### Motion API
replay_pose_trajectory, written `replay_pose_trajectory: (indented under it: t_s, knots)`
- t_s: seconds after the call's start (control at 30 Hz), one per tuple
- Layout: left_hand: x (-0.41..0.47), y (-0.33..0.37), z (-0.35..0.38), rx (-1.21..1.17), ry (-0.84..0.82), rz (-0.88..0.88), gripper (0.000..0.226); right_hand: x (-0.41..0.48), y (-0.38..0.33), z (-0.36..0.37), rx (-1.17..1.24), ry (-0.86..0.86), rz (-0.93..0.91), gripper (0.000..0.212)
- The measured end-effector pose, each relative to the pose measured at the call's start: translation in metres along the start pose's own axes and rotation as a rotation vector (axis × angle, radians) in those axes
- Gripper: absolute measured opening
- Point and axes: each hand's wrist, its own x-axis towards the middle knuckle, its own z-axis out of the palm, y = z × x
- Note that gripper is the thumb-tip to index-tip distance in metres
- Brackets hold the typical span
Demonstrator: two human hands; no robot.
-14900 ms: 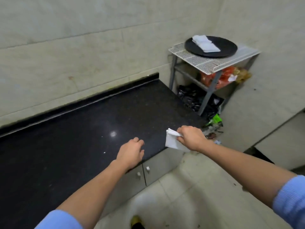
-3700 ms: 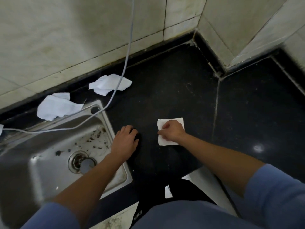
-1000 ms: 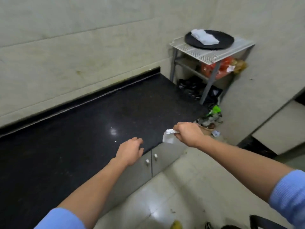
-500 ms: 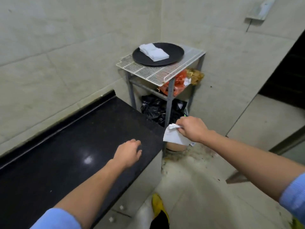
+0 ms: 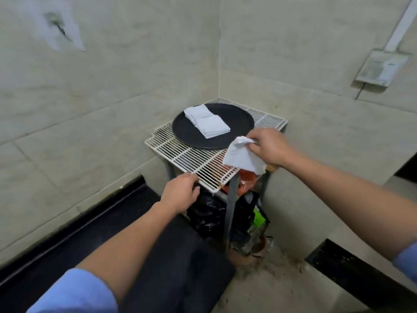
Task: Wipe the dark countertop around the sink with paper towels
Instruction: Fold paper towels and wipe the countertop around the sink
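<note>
Thumb and fingers of the right hand [image 5: 268,146] pinch a crumpled white paper towel [image 5: 242,158] by its top, so that it hangs over the front corner of a white wire rack shelf [image 5: 180,154]. On the shelf sits a round black tray [image 5: 239,123] bearing a stack of folded white paper towels [image 5: 207,124]. The left hand [image 5: 180,192], loosely curled and holding nothing, hovers at the rack's near edge, above the end of the dark stone countertop [image 5: 185,263]. Black plastic bags [image 5: 207,216] sit beneath the rack.
</note>
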Motion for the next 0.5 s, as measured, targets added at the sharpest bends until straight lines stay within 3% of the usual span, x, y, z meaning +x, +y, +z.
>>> replay_pose_trajectory:
  t_s: [0.33, 0.5]
  knots:
    - [0.12, -0.024, 0.007, 0.024, 0.17, -0.231, 0.025, 0.214, 0.055, 0.026, 0.072, -0.034, -0.166, 0.014]
    - [0.177, -0.026, 0.012, 0.054, 0.21, -0.375, 0.022, 0.299, 0.059, 0.049, 0.078, -0.169, -0.307, 0.015]
